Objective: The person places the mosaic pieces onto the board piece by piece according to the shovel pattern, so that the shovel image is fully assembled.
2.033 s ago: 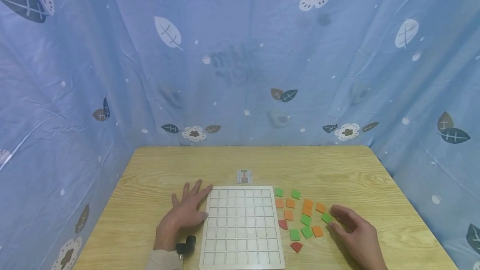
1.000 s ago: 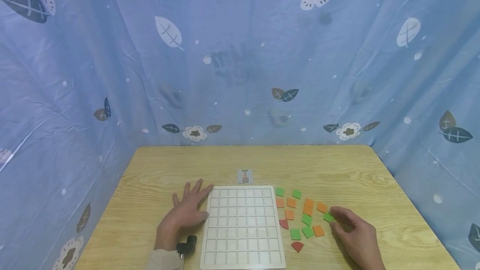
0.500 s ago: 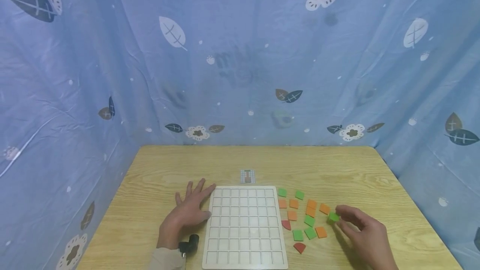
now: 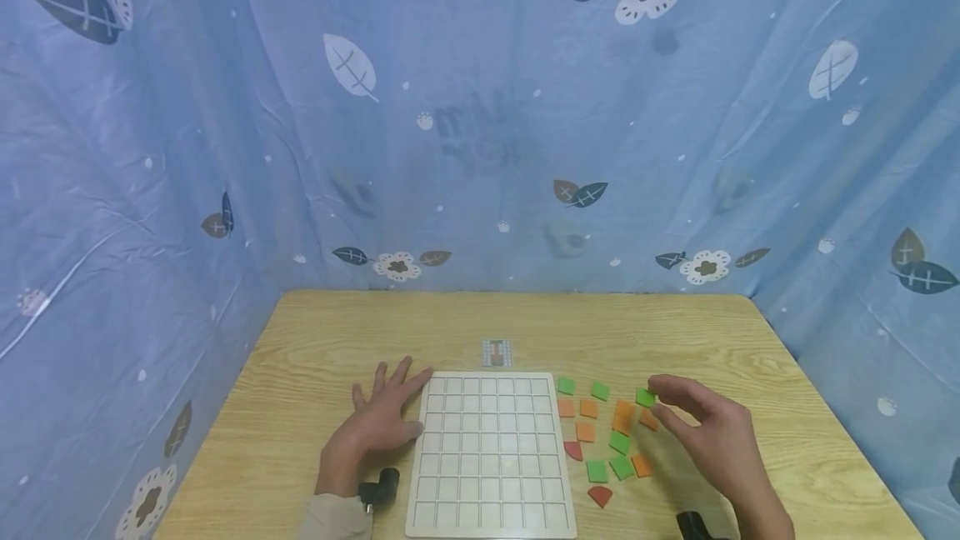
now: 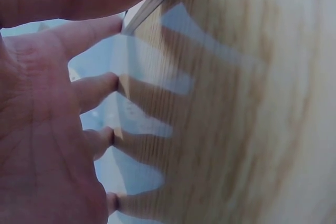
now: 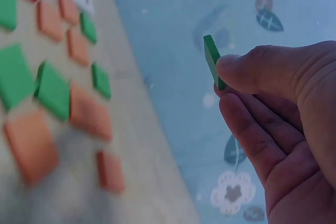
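Observation:
Pinched between the thumb and fingers of my right hand [image 4: 708,427] is a green square tile [image 6: 212,61], held up off the table above the loose pieces. My left hand [image 4: 378,423] lies with fingers spread at the left side of a white grid board [image 4: 491,454]. Its thumb and index finger touch the board's edge, and the other fingertips rest on the wood in the left wrist view. To the right of the board are scattered orange square tiles [image 4: 585,432], green square tiles [image 4: 597,471] and two red quarter-circle pieces [image 4: 600,496].
A small card [image 4: 497,353] with a printed grid pattern lies just beyond the board's far edge. The wooden table [image 4: 360,319] ends at a blue patterned curtain [image 4: 465,190] behind and on both sides. Black wrist cameras [image 4: 380,487] sit near both wrists.
My right hand has taken the green tile from the right end of the scattered pieces and lifted it up and to the left. The left hand stays at the board; the view has shifted slightly.

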`<action>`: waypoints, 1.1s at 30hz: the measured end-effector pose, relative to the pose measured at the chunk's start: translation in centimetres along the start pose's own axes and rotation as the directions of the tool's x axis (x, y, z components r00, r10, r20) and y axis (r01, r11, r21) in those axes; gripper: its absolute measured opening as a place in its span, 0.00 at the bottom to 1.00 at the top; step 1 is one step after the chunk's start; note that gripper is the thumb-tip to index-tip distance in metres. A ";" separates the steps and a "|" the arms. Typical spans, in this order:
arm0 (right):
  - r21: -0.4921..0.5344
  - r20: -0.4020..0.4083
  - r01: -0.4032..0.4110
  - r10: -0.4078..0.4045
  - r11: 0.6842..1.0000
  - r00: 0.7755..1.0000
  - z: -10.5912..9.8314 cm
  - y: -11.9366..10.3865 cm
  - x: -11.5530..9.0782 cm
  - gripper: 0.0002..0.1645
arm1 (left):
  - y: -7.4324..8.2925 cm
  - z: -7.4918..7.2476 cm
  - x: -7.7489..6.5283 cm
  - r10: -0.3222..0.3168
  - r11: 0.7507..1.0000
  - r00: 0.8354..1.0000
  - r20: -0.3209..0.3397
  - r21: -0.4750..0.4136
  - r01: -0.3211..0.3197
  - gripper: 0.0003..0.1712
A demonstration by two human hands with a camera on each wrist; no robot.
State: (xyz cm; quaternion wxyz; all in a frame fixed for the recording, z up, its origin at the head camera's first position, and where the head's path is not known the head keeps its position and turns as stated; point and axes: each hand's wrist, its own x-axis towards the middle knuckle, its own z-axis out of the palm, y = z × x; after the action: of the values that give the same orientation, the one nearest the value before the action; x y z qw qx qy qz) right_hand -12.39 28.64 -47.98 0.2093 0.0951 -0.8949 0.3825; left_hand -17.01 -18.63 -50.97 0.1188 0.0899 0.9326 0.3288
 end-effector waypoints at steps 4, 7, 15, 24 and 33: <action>0.016 0.029 0.025 -0.026 1.000 0.999 0.8 -1.1 1.4 0.24 | 0.0 0.0 0.0 0.002 1.000 1.000 -0.002 -0.006 -0.002 0.54; 0.029 0.044 0.044 -0.045 0.999 0.998 1.5 -1.9 2.4 0.24 | 0.0 0.0 0.0 0.009 1.000 1.000 -0.001 -0.008 -0.009 0.54; 0.071 0.086 0.135 -0.141 0.988 0.986 3.7 -3.4 5.0 0.22 | 0.0 0.0 0.0 0.015 1.000 1.000 -0.003 -0.001 -0.015 0.54; 0.158 0.163 0.145 -0.171 0.977 0.972 6.6 -5.5 7.3 0.21 | -0.1 -0.1 0.0 0.017 1.000 1.000 -0.006 0.001 -0.017 0.55; 0.261 0.227 0.111 -0.173 0.959 0.958 9.9 -7.7 8.8 0.21 | 0.0 -0.1 -0.1 0.015 1.000 1.000 0.005 0.003 -0.015 0.54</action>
State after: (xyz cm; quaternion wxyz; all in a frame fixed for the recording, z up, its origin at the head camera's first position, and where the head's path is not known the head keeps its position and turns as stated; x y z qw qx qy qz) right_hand -20.67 16.07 -45.18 0.1098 0.2318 -0.8504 0.4593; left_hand -16.94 -18.67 -50.87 0.1184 0.0976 0.9321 0.3280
